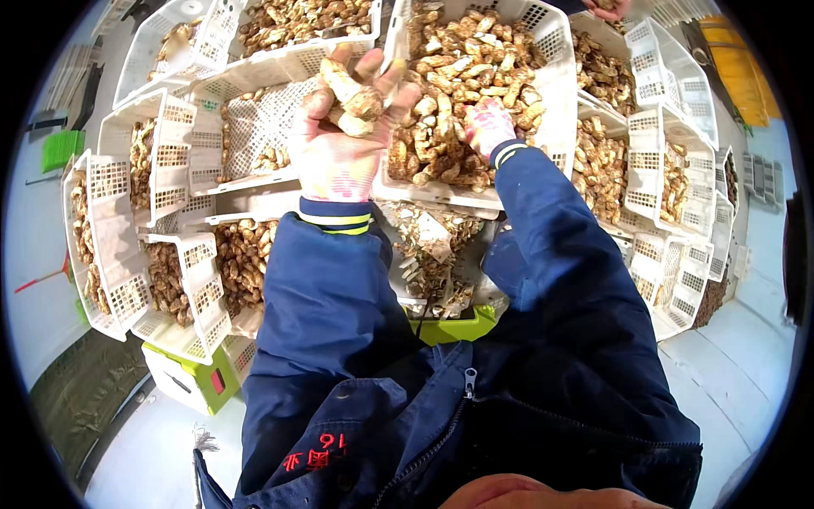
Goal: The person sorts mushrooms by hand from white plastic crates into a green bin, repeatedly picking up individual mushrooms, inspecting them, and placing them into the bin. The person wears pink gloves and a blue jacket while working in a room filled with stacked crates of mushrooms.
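Note:
On the palm of my left hand (348, 140), in a patterned pink glove with pale fingers, rest thick brown-and-cream mushrooms (354, 100). The fingers curl up around them, above the edge between two white baskets. My right hand (490, 129), also gloved in pink and white, is down in the mushroom pile (441, 136) of the large white basket (555, 59) ahead. Its fingertips are hidden against the pile, so their grip does not show. Left of that basket, a mostly bare one (271, 119) holds a few mushrooms along its side.
White baskets of mushrooms (170, 280) surround me on the left, and more (604, 170) stand on the right. Scraps and trimmings (437, 254) lie just below the middle basket, above a green container (458, 327). Another person's hand (607, 8) shows at the top right.

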`<action>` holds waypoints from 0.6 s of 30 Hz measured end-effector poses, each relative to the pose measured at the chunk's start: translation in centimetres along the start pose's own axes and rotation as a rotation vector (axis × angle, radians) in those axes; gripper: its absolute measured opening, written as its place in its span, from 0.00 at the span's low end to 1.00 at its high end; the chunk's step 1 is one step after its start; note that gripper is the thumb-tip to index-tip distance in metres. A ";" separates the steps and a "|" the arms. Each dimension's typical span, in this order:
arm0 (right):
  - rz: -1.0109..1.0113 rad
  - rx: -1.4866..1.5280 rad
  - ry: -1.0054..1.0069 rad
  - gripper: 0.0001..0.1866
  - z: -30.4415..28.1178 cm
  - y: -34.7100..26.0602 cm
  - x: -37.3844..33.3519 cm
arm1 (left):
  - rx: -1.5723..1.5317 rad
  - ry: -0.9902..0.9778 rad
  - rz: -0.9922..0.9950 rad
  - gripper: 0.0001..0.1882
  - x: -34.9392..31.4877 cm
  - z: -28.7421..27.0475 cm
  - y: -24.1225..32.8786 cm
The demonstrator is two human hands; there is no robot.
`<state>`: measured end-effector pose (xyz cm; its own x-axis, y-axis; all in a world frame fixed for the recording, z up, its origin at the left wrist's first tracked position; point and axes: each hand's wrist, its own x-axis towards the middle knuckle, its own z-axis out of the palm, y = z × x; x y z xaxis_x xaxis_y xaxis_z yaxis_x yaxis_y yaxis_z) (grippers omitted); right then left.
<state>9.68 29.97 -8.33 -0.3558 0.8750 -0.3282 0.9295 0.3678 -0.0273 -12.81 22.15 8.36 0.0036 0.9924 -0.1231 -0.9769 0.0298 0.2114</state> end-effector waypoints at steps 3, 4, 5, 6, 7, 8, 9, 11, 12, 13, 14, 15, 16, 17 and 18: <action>0.063 -0.034 0.020 0.23 0.8 -1.4 0.2 | 0.029 -0.081 -0.032 0.30 -0.2 -0.4 -0.3; 0.067 -0.024 0.029 0.23 0.0 -1.4 0.2 | 0.037 -0.038 -0.038 0.30 -0.1 -0.5 -0.4; 0.101 -0.003 -0.092 0.25 -1.1 -1.4 0.4 | 0.099 -0.038 -0.028 0.28 -0.2 -0.8 -0.7; 0.082 -0.048 -0.006 0.26 0.3 -0.9 0.8 | 0.162 -0.039 -0.018 0.27 -0.4 -1.2 -1.0; 0.049 -0.095 -0.142 0.25 -0.6 -0.8 1.4 | 0.205 -0.055 -0.014 0.24 -0.4 -1.5 -1.1; 0.016 -0.140 -0.278 0.24 -1.7 -0.8 2.0 | 0.267 -0.040 -0.017 0.24 -0.4 -1.7 -1.2; 0.037 -0.027 -0.253 0.22 -0.6 0.0 2.4 | 0.328 -0.024 -0.021 0.24 -0.3 -1.9 -1.2; 0.063 0.158 -0.122 0.21 0.9 1.5 2.2 | 0.471 0.010 -0.060 0.23 0.0 -2.5 -1.3; 0.021 0.206 -0.095 0.21 1.6 2.5 2.6 | 0.447 0.001 -0.078 0.22 0.1 -2.5 -1.6; -0.010 0.186 -0.134 0.20 1.1 2.5 2.8 | 0.424 0.000 -0.088 0.20 0.0 -2.5 -1.8; 0.023 0.273 -0.137 0.19 0.8 2.2 2.6 | 0.400 0.000 -0.098 0.19 0.0 -2.4 -2.0; 0.057 0.359 -0.140 0.18 0.8 1.7 2.1 | 0.454 0.049 -0.064 0.15 -0.1 -2.3 -2.2; 0.093 0.440 -0.139 0.18 0.6 1.6 1.4 | 0.502 0.073 -0.068 0.14 0.0 -2.4 -2.3; 0.125 0.514 -0.089 0.17 0.9 1.7 0.5 | 0.550 0.096 -0.073 0.13 0.1 -2.7 -2.3; 0.130 0.613 -0.070 0.16 1.9 2.4 0.1 | 0.598 0.118 -0.079 0.13 0.2 -3.0 -2.4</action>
<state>12.05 30.38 -10.22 -0.2484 0.8703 -0.4254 0.8586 -0.0055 -0.5127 -11.08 21.93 4.94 0.0139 0.9655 -0.2600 -0.6858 0.1984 0.7003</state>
